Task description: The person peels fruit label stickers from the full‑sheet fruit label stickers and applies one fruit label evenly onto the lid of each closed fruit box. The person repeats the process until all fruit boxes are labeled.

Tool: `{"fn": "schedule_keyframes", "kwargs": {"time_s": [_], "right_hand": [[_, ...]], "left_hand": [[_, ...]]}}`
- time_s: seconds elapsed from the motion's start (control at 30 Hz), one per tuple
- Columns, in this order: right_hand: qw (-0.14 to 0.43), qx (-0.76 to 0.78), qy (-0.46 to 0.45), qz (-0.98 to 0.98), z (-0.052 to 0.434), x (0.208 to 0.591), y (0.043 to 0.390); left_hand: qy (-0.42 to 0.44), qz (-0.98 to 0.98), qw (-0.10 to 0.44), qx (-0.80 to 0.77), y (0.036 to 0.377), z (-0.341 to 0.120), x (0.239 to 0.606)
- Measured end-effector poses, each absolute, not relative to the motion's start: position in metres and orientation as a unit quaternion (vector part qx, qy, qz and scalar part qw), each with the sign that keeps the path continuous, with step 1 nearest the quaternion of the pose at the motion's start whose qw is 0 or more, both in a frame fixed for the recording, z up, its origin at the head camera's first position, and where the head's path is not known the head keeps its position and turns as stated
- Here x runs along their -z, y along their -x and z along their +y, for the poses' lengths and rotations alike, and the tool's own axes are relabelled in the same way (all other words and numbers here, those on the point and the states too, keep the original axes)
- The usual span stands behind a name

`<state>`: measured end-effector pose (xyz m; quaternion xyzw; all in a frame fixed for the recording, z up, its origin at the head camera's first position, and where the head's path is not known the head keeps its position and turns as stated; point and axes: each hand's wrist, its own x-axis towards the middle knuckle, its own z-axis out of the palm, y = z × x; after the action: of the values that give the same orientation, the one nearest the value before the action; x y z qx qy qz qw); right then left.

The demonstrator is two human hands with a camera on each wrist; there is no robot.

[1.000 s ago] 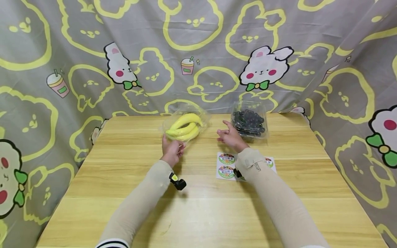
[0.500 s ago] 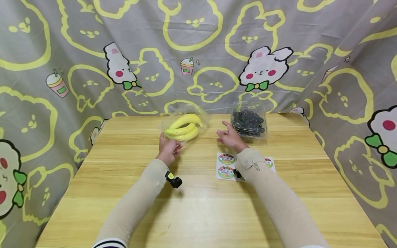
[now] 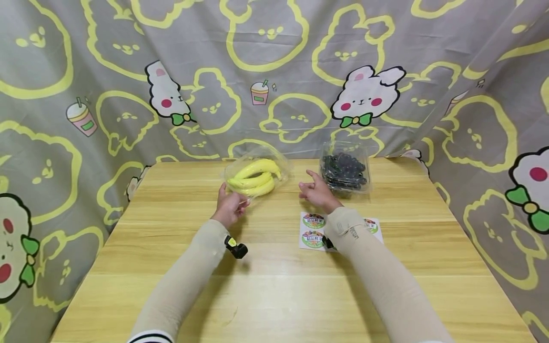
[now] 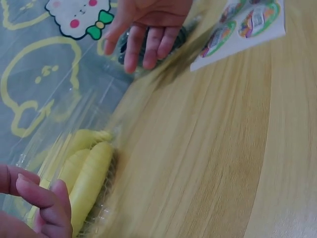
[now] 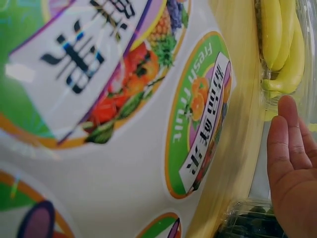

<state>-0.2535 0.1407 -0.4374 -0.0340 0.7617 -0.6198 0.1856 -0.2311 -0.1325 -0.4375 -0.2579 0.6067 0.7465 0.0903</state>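
Note:
Yellow bananas [image 3: 257,181] lie in a clear plastic container [image 3: 280,159] at the back of the table, left of centre. My left hand [image 3: 229,207] is at its front left corner, fingers loosely bent beside the plastic; the left wrist view shows these fingers [image 4: 52,201] overlapping the container. Farther right, a clear plastic box [image 3: 364,147] contains dark grapes [image 3: 345,169]. My right hand [image 3: 319,191] is in front of the box's left side, fingers extended toward the bananas and holding nothing. Beneath the right wrist lies a white sheet of round fruit stickers [image 3: 313,238], partly covered by the sleeve.
Both containers stand on a light wooden table [image 3: 274,295] near its back edge. Behind and at the sides hangs a grey curtain [image 3: 296,47] with yellow outlines and cartoon rabbits. A small black camera [image 3: 236,248] is strapped to the left wrist.
My left hand has shifted slightly left along the front of the banana container, which has stayed in place. The right hand has hardly moved.

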Motion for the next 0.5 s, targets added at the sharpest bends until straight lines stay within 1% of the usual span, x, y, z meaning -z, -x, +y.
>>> {"fn": "schedule_keyframes", "kwargs": {"time_s": [0.1, 0.2, 0.5], "right_hand": [[0.185, 0.618, 0.034, 0.764, 0.143, 0.446, 0.258], [0.173, 0.616, 0.035, 0.768, 0.144, 0.455, 0.261], [0.159, 0.618, 0.035, 0.769, 0.143, 0.456, 0.258]], "left_hand": [[0.248, 0.609, 0.094, -0.747, 0.231, -0.134, 0.438], [0.239, 0.607, 0.101, -0.751, 0.231, -0.135, 0.438], [0.22, 0.615, 0.128, -0.746, 0.231, -0.139, 0.437]]}}
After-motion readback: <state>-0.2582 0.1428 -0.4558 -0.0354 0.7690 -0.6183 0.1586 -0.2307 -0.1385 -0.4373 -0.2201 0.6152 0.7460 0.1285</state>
